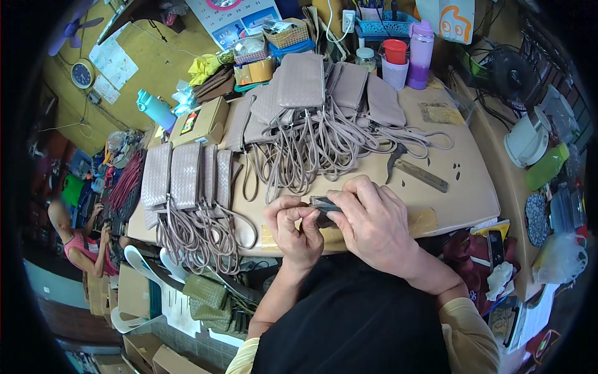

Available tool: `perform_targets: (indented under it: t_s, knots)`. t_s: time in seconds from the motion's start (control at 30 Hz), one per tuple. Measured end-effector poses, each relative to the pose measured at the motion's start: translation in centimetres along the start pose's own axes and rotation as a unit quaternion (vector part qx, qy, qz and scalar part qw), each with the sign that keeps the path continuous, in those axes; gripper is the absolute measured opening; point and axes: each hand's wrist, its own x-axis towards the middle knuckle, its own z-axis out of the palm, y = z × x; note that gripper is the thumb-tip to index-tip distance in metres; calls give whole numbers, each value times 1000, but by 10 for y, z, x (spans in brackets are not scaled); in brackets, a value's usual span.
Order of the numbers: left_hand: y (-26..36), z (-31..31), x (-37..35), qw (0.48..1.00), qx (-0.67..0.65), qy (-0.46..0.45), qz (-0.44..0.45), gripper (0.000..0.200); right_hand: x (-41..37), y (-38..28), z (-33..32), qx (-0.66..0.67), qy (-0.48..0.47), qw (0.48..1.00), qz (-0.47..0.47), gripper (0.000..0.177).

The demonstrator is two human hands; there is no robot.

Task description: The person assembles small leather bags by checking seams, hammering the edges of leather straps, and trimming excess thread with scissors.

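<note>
Near the table's front edge, my left hand (pixel 295 232) and my right hand (pixel 372 225) meet around a small dark piece (pixel 324 204). The fingers of my left hand pinch its left side. My right thumb and fingers grip its right end. What the piece is cannot be made out. Beyond my hands lie stacked mauve woven pouches (pixel 301 84) with long looped straps (pixel 311 149). More such pouches (pixel 185 174) are at the left, their straps hanging over the edge. A hammer (pixel 418 172) lies on the table (pixel 461 149) to the right of the straps.
A cardboard box (pixel 202 124) and a teal bottle (pixel 156 110) stand at the back left. A purple bottle (pixel 420 56) and a red cup (pixel 395 51) are at the back right. At the far left another person (pixel 93 249) sits. A white chair (pixel 168 290) is below the table's left side.
</note>
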Motion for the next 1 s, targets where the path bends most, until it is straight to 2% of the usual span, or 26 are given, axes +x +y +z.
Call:
perform_targets:
  t_s: [0.1, 0.2, 0.27, 0.3, 0.33, 0.37, 0.4, 0.43, 0.47, 0.53, 0.6, 0.7, 0.77, 0.8, 0.87, 1.0]
  knots:
    - [-4, 1, -8, 1000, -5, 20, -6, 12, -5, 4, 10, 7, 23, 1000, -6, 28]
    - [-3, -1, -7, 999, 11, -29, -12, 14, 0, 12, 11, 16, 50, 998, -18, 26]
    - [2, 1, 1, 990, -109, -16, -86, 18, 5, 15, 8, 23, 65, 997, -24, 24]
    - [-1, -1, -3, 962, -202, -36, -183, 15, 7, 15, 6, 30, 94, 995, -9, 24]
    - [-3, -1, -3, 962, -201, -33, -181, 15, 9, 14, 4, 38, 121, 992, 6, 24]
    - [-3, -1, -1, 893, -342, -33, -289, 15, 8, 9, 0, 52, 122, 991, 15, 27]
    - [-2, -2, 2, 792, -471, -32, -387, 15, 7, 7, -3, 53, 123, 991, 11, 27]
    - [3, -3, 8, 741, -526, -39, -416, 21, 6, 5, -6, 55, 86, 995, -2, 30]
    - [4, -3, 10, 743, -524, -36, -415, 21, 4, 4, -7, 56, 50, 997, -14, 33]
    - [6, -2, 13, 688, -533, -54, -489, 26, 2, 8, 0, 57, 24, 998, -11, 35]
    - [7, -2, 10, 688, -530, -50, -493, 25, 1, 12, 5, 46, 3, 999, -2, 33]
    - [-3, 1, -4, 697, -552, -77, -451, 21, 1, 11, 5, 73, -5, 997, 12, 31]
    - [-3, 3, -7, 773, -498, -54, -388, 15, 1, 9, 5, 61, -6, 998, 17, 31]
    - [-4, 5, -9, 773, -498, -55, -389, 15, 0, 8, 5, 49, -7, 999, 22, 31]
    - [-7, 8, -11, 901, -353, -34, -249, 14, 0, 9, 8, 51, 11, 999, 9, 31]
    - [-6, 10, -16, 909, -347, -22, -228, 14, -1, 9, 15, 8, 79, 996, -38, 28]
